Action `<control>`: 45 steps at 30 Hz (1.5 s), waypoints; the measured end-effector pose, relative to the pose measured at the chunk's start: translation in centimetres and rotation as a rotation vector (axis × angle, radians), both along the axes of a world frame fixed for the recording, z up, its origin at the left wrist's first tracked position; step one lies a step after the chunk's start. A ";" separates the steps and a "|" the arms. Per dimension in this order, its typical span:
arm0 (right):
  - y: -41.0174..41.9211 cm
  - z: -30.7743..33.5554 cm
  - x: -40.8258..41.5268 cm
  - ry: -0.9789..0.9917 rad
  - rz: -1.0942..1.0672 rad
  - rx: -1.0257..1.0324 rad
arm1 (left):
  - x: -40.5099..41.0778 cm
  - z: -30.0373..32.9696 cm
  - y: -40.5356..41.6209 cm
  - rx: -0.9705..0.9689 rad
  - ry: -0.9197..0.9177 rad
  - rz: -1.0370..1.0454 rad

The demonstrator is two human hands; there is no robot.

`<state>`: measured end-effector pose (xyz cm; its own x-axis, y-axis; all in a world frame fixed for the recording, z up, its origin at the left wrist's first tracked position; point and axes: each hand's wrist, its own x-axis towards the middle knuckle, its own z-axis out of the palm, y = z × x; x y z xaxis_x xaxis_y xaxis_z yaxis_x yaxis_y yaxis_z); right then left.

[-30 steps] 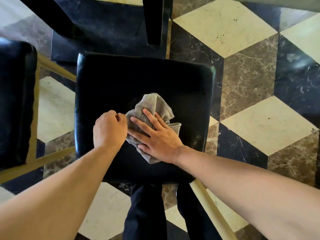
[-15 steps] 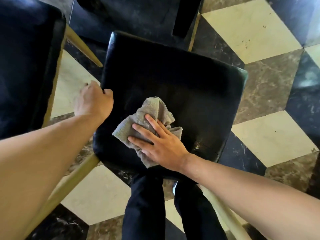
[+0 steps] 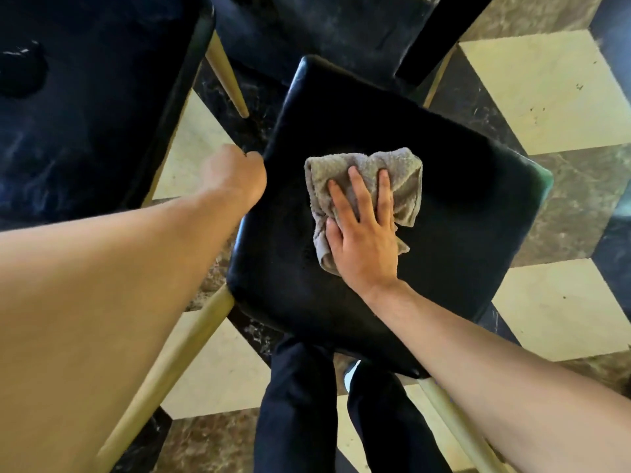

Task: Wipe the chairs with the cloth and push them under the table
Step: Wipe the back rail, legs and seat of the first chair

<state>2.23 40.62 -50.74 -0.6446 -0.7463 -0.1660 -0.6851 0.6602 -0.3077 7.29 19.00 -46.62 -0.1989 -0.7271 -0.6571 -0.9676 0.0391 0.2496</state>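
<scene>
- looks like the wiping is mid-way: the grey cloth (image 3: 367,186) is bunched up on the black padded seat of the chair (image 3: 461,206), roughly in the middle and a bit toward its far side
- the right hand (image 3: 363,230) lies flat on top of the cloth, fingers straight and spread, pressing it down onto the seat rather than clutching it
- the left hand (image 3: 235,175) is at the seat's left edge, fingers curled. it seems to be gripping the edge to steady the chair, but the fingertips are hidden, so the person could just be resting a fist there; can't tell for sure
- the chair sits turned at an angle on the checkered floor (image 3: 546,87), its pale wooden legs (image 3: 164,370) showing. it's clearly not pushed in yet, so that part is left
- a second dark chair (image 3: 85,107) sits just to the left, near the left hand. whether it's been wiped already can't be told
- a dark leg (image 3: 433,32) at the top probably belongs to the table, but that's a guess
- so: seat wipe in progress, push-in to come
</scene>
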 end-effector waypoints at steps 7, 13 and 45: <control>-3.3 0.3 6.1 -0.062 0.185 0.006 | -1.1 2.3 -3.6 0.262 -0.080 -0.328; -2.4 0.2 5.9 -0.108 0.551 -0.030 | 0.0 3.5 -4.3 0.258 -0.138 -0.625; -9.1 2.0 4.4 -0.049 0.517 0.042 | 14.8 2.1 -0.4 0.368 0.007 -0.165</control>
